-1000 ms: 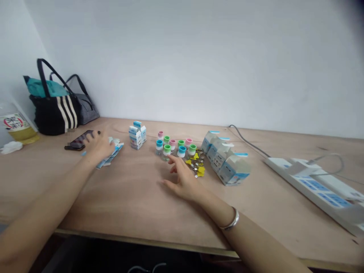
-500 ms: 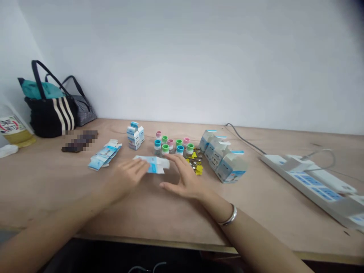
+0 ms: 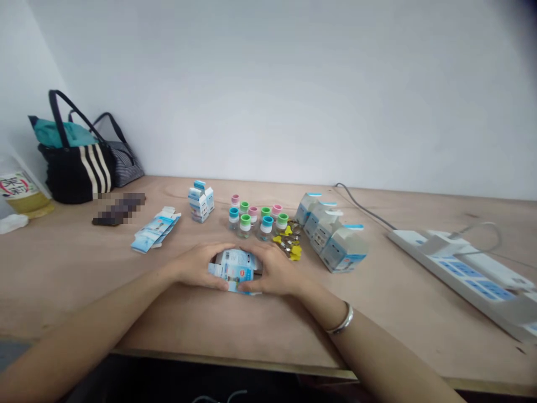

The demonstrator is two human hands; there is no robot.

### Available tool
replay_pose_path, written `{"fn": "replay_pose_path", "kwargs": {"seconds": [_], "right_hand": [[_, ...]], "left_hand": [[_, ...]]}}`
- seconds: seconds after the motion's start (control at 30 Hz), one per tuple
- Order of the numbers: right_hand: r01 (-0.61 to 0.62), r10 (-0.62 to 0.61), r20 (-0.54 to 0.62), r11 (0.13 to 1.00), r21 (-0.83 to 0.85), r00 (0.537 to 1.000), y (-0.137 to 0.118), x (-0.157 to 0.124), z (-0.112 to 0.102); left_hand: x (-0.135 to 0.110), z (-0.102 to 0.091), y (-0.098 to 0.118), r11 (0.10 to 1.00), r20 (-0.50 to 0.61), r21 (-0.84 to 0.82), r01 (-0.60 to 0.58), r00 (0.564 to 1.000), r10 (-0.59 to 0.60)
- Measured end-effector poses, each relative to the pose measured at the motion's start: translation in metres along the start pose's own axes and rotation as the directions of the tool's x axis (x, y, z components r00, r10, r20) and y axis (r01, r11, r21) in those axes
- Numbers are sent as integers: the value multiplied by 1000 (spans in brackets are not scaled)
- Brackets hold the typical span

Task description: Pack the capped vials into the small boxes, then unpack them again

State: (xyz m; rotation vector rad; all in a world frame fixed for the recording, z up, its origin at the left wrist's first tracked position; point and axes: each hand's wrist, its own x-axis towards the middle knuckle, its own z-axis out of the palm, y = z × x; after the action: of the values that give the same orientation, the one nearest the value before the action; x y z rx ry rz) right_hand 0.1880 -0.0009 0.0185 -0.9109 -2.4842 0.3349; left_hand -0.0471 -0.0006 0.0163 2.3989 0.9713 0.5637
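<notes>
Between my two hands is a small blue-and-white cardboard box (image 3: 235, 267), partly opened out and low over the table. My left hand (image 3: 200, 265) grips its left side, thumb in front and fingers behind. On the opposite side my right hand (image 3: 277, 268) holds it the same way. Several small clear bottles (image 3: 245, 225) with pink, green and blue caps stand just beyond. To their right lies a pile of yellow-and-metal pieces (image 3: 289, 242), whose kind I cannot make out. A stack of flattened cartons (image 3: 155, 229) lies left of my hands.
A row of open-topped boxes (image 3: 342, 250) stands to the right, and more upright boxes (image 3: 201, 201) at back left. A white power strip (image 3: 465, 280) with cables lies far right. Bags (image 3: 78, 170), a blurred-out dark object (image 3: 119, 210) and a bottle of yellow liquid (image 3: 23, 193) are left.
The flat carton has come nearer to me and been opened out into a box shape. My right hand, open before, has closed on it; my left hand has moved right with it.
</notes>
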Motion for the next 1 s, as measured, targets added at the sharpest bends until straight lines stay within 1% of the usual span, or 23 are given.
{"fn": "replay_pose_path", "kwargs": {"seconds": [0.07,0.17,0.23,0.27,0.37,0.43,0.47,0.53,0.63,0.77,1.0], "right_hand": [[5,-6,-34,999,-42,999,-1,0,0],[0,-20,-116,986,-168,993,-2,-1,-1],[14,-52,-145,968,-249,988,-4,-2,-2],[21,-64,-144,959,-283,988,-5,-2,-3],[34,-71,-97,939,-341,993,-8,-2,-6],[44,-65,-56,949,-313,996,-10,-2,-9],[41,-55,-45,959,-281,997,-11,-3,-10],[4,-15,-49,977,-214,999,-11,-3,-11],[-57,48,-59,985,-163,997,-8,-4,-10],[-48,46,-21,990,-134,999,-4,-5,-7],[-40,39,-11,996,-77,999,-1,-4,-6]], "left_hand": [[1,5,0,1000,-90,14,-19,996,20],[2,10,2,993,-213,88,-78,972,95],[2,12,3,988,-239,123,-98,963,126],[1,13,4,987,-239,130,-92,963,121],[-1,16,4,996,-230,84,-5,973,24],[-2,17,3,999,-205,2,53,977,-52],[-2,18,2,997,-180,-41,65,981,-71],[-2,19,0,994,-141,-97,59,987,-72],[-3,21,-2,992,-164,-114,44,984,-63],[-3,22,-4,995,-166,-98,30,985,-46],[-2,20,-9,970,-180,-226,88,975,-130]]}}
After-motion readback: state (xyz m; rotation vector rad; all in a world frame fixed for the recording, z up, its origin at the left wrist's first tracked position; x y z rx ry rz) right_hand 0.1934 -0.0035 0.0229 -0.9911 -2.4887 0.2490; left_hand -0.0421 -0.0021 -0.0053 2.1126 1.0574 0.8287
